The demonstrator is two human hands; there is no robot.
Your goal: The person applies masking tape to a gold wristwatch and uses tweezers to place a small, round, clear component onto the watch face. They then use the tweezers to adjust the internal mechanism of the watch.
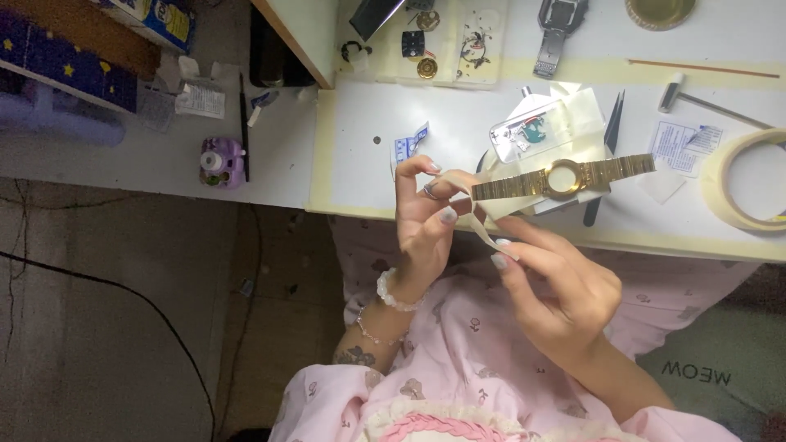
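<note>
Head view, looking down. The person's left hand [426, 217] pinches one end of a gold watch [565, 178] bracelet, fingers [448, 215] closed on the metal links; the watch runs out level to the right, its round empty case hanging just above the front edge of the white worktop [360, 139]. The right hand [557, 286] sits just below, fingers grasping a strip of pale masking tape [483, 229] that leads up to the held end of the bracelet. A beaded bracelet [395, 293] circles the left wrist.

On the worktop behind the watch lie black tweezers [614, 123], a clear plastic packet [528, 131] and a small hammer [696, 96]. A roll of masking tape [741, 184] rests at the right edge. Farther back are a tray of small watch parts [434, 41] and a second, grey watch [557, 33]. On the lower shelf to the left stands a small purple toy camera [221, 161]. Pink patterned clothing fills the lower part of the view.
</note>
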